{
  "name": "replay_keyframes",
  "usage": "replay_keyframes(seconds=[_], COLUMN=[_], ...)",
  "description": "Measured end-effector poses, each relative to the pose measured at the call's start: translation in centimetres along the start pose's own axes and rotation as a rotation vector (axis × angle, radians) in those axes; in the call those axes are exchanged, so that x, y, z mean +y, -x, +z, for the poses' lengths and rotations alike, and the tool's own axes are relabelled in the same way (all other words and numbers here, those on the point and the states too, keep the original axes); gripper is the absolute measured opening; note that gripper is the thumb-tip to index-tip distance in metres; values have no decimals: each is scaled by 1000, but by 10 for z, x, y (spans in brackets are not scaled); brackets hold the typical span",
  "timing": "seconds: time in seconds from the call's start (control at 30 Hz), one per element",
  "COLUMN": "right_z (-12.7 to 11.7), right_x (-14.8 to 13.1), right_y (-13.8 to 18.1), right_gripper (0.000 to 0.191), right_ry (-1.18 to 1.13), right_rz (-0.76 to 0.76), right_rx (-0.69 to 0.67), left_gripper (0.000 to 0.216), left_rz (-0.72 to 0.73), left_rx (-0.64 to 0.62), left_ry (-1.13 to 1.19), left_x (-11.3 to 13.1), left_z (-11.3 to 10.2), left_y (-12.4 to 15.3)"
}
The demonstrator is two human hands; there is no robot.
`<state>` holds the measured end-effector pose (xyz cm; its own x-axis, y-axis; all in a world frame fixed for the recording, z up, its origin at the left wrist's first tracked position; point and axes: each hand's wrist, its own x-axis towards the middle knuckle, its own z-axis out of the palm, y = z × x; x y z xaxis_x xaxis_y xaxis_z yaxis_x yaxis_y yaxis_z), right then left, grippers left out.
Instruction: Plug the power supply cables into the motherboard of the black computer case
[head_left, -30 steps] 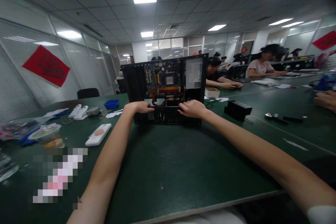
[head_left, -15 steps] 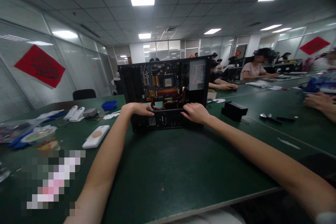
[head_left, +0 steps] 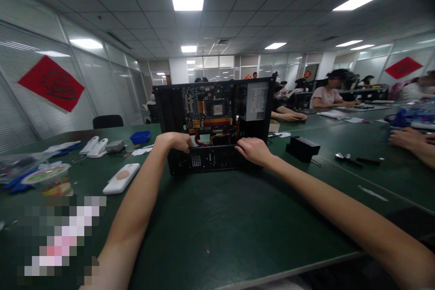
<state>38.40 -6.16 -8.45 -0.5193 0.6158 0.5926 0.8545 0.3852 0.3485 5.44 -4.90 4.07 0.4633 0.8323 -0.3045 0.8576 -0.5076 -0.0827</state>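
A black computer case (head_left: 224,163) stands on the green table with its side open towards me. Inside it show a motherboard (head_left: 208,99), a power supply (head_left: 256,99) with a label at the upper right, and a bundle of red, yellow and black cables (head_left: 224,138). My left hand (head_left: 175,140) grips the upper edge of the case's near panel on the left, fingers curled over it. On the right, my right hand (head_left: 253,149) holds the same edge, its fingertips hooked over into the case.
To the left lie a white phone-shaped item (head_left: 121,179), a clear plastic tub (head_left: 50,179), a blue tray (head_left: 140,137) and plastic bags. A black box (head_left: 302,148) and small black parts (head_left: 356,160) lie to the right. Other people sit around the table, one person's hand (head_left: 408,138) at the right edge.
My left fingers have curled more over the panel edge. Both hands stay on the case, which stands in nearly the same place; the view has shifted slightly.
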Motion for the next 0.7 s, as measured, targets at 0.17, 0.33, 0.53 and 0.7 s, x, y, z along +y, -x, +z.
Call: replay_keyframes(seconds=[0.17, 0.33, 0.53, 0.7], right_z=[4, 4, 5, 5], right_x=[1, 2, 4, 7], right_y=[-2, -3, -2, -1], right_gripper=[35, 32, 32, 33], right_ry=[19, 29, 30, 17], right_rz=[4, -13, -39, -43], right_rx=[7, 1, 0, -28], left_gripper=[48, 49, 44, 44], left_rz=[18, 15, 20, 23], left_rx=[-33, -42, -107, -69], left_ry=[-13, 2, 11, -56], left_x=[-4, 0, 6, 17], left_z=[-2, -5, -8, -5], left_y=[-1, 1, 7, 5])
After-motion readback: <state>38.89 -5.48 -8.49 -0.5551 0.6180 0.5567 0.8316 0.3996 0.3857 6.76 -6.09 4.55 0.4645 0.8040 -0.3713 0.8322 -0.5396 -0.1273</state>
